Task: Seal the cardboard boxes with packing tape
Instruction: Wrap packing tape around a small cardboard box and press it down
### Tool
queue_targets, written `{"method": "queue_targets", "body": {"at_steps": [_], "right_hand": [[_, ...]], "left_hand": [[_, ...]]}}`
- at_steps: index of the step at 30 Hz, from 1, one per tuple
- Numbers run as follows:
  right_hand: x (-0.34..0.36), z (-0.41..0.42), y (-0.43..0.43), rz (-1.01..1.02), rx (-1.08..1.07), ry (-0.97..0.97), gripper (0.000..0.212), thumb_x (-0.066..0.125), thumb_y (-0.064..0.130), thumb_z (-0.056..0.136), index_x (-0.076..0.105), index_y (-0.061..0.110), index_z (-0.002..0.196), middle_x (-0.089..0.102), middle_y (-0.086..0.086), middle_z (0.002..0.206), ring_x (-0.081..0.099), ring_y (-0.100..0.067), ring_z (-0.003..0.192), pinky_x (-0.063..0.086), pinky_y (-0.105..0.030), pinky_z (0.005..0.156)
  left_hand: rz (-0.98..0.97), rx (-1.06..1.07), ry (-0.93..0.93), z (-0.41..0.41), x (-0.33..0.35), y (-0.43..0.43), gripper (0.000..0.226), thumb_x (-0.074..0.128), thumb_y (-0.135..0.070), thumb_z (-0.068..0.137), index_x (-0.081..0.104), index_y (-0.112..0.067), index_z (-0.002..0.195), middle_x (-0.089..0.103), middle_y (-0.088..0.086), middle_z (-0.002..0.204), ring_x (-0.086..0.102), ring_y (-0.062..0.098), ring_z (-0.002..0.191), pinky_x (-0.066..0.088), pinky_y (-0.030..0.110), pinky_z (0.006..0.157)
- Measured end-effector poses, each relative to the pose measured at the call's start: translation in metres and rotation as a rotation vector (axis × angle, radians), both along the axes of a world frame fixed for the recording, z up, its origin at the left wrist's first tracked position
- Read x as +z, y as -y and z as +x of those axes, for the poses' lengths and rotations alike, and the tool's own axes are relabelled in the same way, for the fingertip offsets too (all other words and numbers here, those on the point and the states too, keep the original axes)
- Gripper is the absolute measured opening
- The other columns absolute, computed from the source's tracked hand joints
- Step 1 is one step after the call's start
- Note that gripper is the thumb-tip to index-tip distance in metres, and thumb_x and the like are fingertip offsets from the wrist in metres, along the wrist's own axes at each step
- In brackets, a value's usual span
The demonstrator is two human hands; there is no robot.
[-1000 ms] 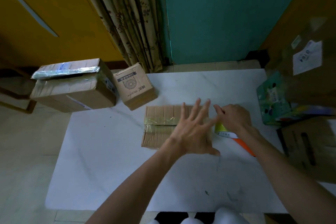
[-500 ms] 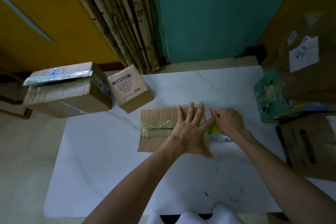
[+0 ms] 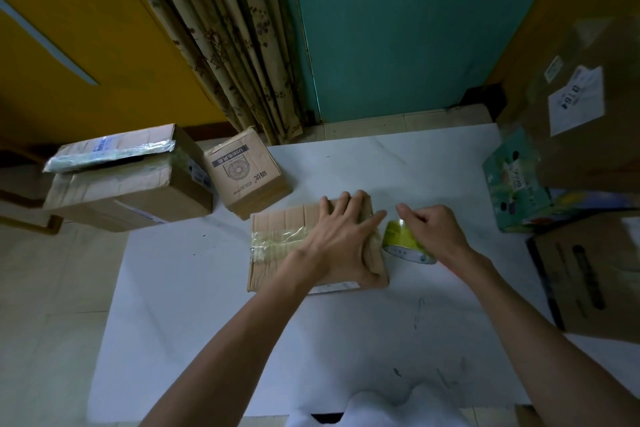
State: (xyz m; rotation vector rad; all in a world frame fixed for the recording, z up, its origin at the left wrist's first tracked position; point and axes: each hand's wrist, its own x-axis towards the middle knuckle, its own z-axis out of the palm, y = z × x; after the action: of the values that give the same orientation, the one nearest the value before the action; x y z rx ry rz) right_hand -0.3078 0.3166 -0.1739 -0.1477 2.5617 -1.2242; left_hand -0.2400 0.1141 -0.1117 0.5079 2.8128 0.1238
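Your left hand (image 3: 341,236) lies flat, fingers spread, pressing the low brown cardboard box (image 3: 277,218) mid white worktop (image 3: 207,288). Your right hand (image 3: 433,232) grips the yellow-green packing tape roll (image 3: 401,239) just beside the box's right edge. Risk: pull off-line and the clear tape strip (image 3: 277,241) wrinkles or misses the seam; ease the press and the box slides.

The left hand (image 3: 341,243) covers the three-o'clock half of the flat box (image 3: 273,270), so the tape strip (image 3: 277,239) vanishes under the palm and its end cannot be told. The right hand (image 3: 436,232) hides the top of the tape roll (image 3: 398,239); whether tape runs from roll to box is unclear. At three o'clock a brown carton (image 3: 595,277) is cut off by the edge of view; the labelled carton (image 3: 588,156) at two o'clock is blurred.
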Motion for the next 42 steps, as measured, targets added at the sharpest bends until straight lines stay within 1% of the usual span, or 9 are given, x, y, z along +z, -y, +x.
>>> {"method": "queue_targets", "body": {"at_steps": [4,8,16,22,26,32,35,38,42], "right_hand": [[0.014,-0.006,0.013,0.222,0.171,-0.098,0.067,0.053,0.053,0.096,0.035,0.015,0.043,0.034,0.000,0.041,0.034,-0.014,0.040,0.027,-0.029,0.048],[0.000,0.002,0.021,0.439,0.222,0.034,0.073,0.030,0.061,0.100,0.039,0.011,0.047,0.047,-0.004,0.050,0.046,-0.019,0.052,0.031,-0.030,0.052],[0.005,-0.001,0.027,0.021,0.086,0.205,0.062,0.043,0.060,0.098,0.046,0.013,0.056,0.039,-0.004,0.051,0.039,-0.016,0.048,0.033,-0.030,0.057],[0.033,0.008,0.041,-0.375,-0.048,0.091,0.055,0.066,0.028,0.095,0.033,0.017,0.051,0.023,0.001,0.052,0.025,-0.013,0.050,0.022,-0.026,0.050],[0.059,0.002,0.042,-0.600,-0.267,0.067,0.047,0.068,0.020,0.092,0.052,0.019,0.048,0.041,0.007,0.045,0.039,-0.009,0.047,0.033,-0.022,0.050],[0.087,-0.001,0.057,-0.606,-0.184,-0.067,0.047,0.066,0.019,0.094,0.046,0.009,0.053,0.034,0.010,0.044,0.032,-0.005,0.046,0.029,-0.020,0.046],[0.097,0.004,0.073,-0.629,-0.120,-0.061,0.047,0.066,0.019,0.095,0.045,0.010,0.054,0.032,0.008,0.047,0.031,-0.006,0.048,0.028,-0.020,0.048],[0.105,0.011,0.090,-0.661,-0.015,-0.059,0.043,0.066,0.017,0.094,0.050,0.008,0.055,0.036,0.005,0.049,0.035,-0.008,0.051,0.031,-0.022,0.051],[0.116,0.023,0.117,-0.637,0.135,-0.050,0.040,0.067,0.015,0.094,0.054,0.008,0.056,0.042,0.011,0.047,0.038,-0.003,0.047,0.033,-0.018,0.049]], "left_hand": [[0.021,-0.007,0.023,0.011,0.012,0.021,0.121,0.062,-0.088,0.062,0.024,-0.025,0.158,0.022,0.014,0.150,0.023,0.035,0.136,0.026,0.058,0.113],[0.036,-0.055,0.017,0.023,0.015,0.033,0.120,0.057,-0.085,0.059,0.024,-0.024,0.158,0.019,0.011,0.150,0.020,0.035,0.138,0.024,0.063,0.115],[0.225,0.066,-0.064,0.036,0.023,0.066,0.117,0.065,-0.079,0.059,0.023,-0.030,0.157,0.020,0.014,0.156,0.022,0.034,0.144,0.026,0.062,0.116],[0.454,0.177,-0.254,0.050,0.009,0.094,0.107,0.075,-0.069,0.068,0.025,-0.035,0.156,0.014,0.016,0.162,0.012,0.035,0.151,0.028,0.070,0.112],[0.662,0.269,-0.441,0.062,-0.003,0.092,0.097,0.083,-0.058,0.068,0.042,-0.020,0.147,0.021,0.029,0.157,0.020,0.044,0.149,0.038,0.064,0.109],[0.758,0.321,-0.419,0.075,-0.006,0.103,0.094,0.081,-0.054,0.070,0.041,-0.014,0.145,0.016,0.031,0.157,0.018,0.042,0.152,0.034,0.047,0.119],[0.729,0.340,-0.274,0.087,0.005,0.125,0.101,0.081,-0.057,0.069,0.033,-0.022,0.151,0.005,0.019,0.164,0.015,0.033,0.154,0.034,0.041,0.119],[0.532,0.414,-0.095,0.097,0.028,0.146,0.109,0.073,-0.073,0.063,0.023,-0.038,0.153,-0.008,-0.001,0.169,0.011,0.032,0.155,0.037,0.054,0.115],[0.044,0.555,0.099,0.099,0.062,0.145,0.129,0.069,-0.086,0.054,0.012,-0.031,0.155,-0.022,0.006,0.167,-0.024,0.032,0.152,0.000,0.065,0.122]]}}
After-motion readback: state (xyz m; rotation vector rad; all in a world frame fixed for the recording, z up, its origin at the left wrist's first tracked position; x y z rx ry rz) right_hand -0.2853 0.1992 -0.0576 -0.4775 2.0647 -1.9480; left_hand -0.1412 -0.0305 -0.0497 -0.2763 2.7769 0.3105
